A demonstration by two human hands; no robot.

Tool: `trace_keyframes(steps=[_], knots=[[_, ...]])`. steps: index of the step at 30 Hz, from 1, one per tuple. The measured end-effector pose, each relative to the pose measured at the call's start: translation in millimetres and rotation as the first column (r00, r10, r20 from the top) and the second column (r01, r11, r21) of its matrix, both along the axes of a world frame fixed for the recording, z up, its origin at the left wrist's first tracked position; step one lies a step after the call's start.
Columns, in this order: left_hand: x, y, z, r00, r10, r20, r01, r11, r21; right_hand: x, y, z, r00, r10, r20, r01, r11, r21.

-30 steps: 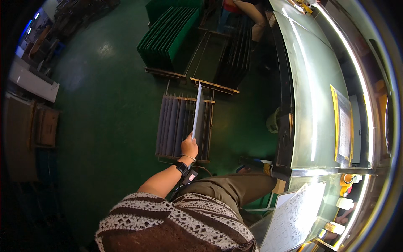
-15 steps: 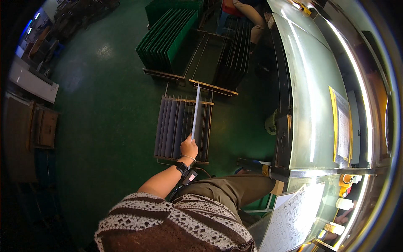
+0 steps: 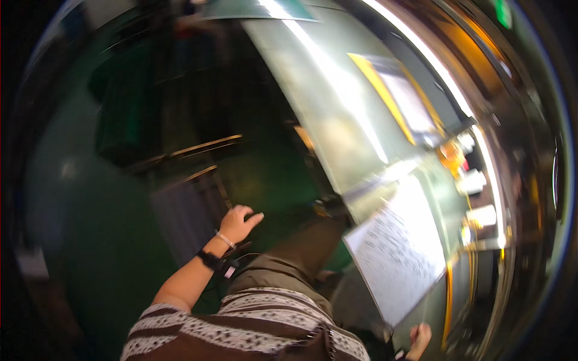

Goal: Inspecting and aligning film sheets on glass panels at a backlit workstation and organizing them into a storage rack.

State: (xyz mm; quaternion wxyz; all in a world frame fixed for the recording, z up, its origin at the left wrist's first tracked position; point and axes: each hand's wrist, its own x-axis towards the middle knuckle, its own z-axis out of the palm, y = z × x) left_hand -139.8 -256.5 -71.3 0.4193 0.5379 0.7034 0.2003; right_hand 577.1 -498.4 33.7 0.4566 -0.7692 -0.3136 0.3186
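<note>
My left hand (image 3: 239, 224) hangs just beside a floor rack, its thumb and fingers apart and nothing between them. The rack (image 3: 201, 174) holds several thin grey panels (image 3: 183, 213) on edge, smeared by motion. At the lower right my right hand (image 3: 419, 340) shows small and curled. Whether anything is in its fingers is hidden. Beyond it, a large white panel (image 3: 394, 259) covered in dark marks lies tilted across the lit table.
The glass-topped table (image 3: 313, 90) runs along my right under a bright tube light. A yellow-edged sheet (image 3: 391, 96) and several white-capped containers (image 3: 481, 215) lie along it. Dark green racks (image 3: 123, 114) stand on the floor ahead.
My left hand has let go of the thin panel it held at the rack. The view has swung right, toward the table, and my right hand has come into sight.
</note>
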Motion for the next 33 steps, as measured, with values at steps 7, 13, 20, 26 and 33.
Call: trace_keyframes(steps=[7,13,20,26,33], knots=[[177,23,55,0.435,-0.207,0.877,0.826,0.48,-0.296,-118,53,106,0.949,-0.169,0.264,0.168,0.985,0.027],[218,31,72,0.493,-0.211,0.844,0.608,0.777,-0.161,-151,30,118,0.88,-0.297,0.37,0.173,0.927,0.333],[233,141,117,0.536,-0.487,0.69,0.566,0.813,0.134,-192,14,30,0.922,-0.376,-0.091,0.387,0.897,0.214],[251,162,115,0.58,-0.595,0.556,0.59,0.778,0.218,-214,17,-20,0.834,-0.511,-0.209,0.55,0.799,0.244],[256,158,117,0.622,-0.613,0.487,0.57,0.781,0.255,-218,21,-22,0.792,-0.496,0.357,0.463,0.868,0.179]])
